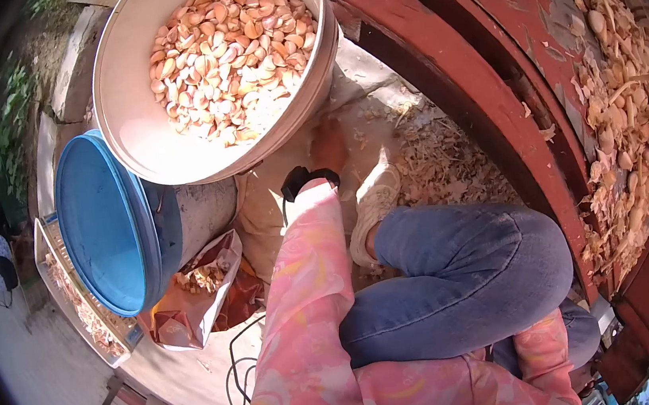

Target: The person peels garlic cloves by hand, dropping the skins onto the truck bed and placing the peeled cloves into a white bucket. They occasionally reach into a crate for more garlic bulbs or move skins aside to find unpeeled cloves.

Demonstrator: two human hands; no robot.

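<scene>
My left arm, in a pink patterned sleeve, reaches forward and down past a black band at the wrist. My left hand [327, 144] is in shadow, low over the ground by the base of a white bucket [117, 106]. Its fingers are too dark and blurred for me to tell whether they hold anything. Many garlic cloves [235, 52] fill the bottom of that bucket. Just right of the hand are my beige shoe [376, 197] and a scatter of garlic skins [448, 160]. My right sleeve [546, 353] shows beside my bent leg, but the right hand is hidden.
A blue-rimmed bucket [103, 228] lies tilted at left, near a red and white bag [221, 274] of garlic scraps and a shallow tray [85, 310]. At right stands a red wooden table [473, 33], with garlic and loose skins [626, 112] on it. Black cables [236, 372] run along the ground.
</scene>
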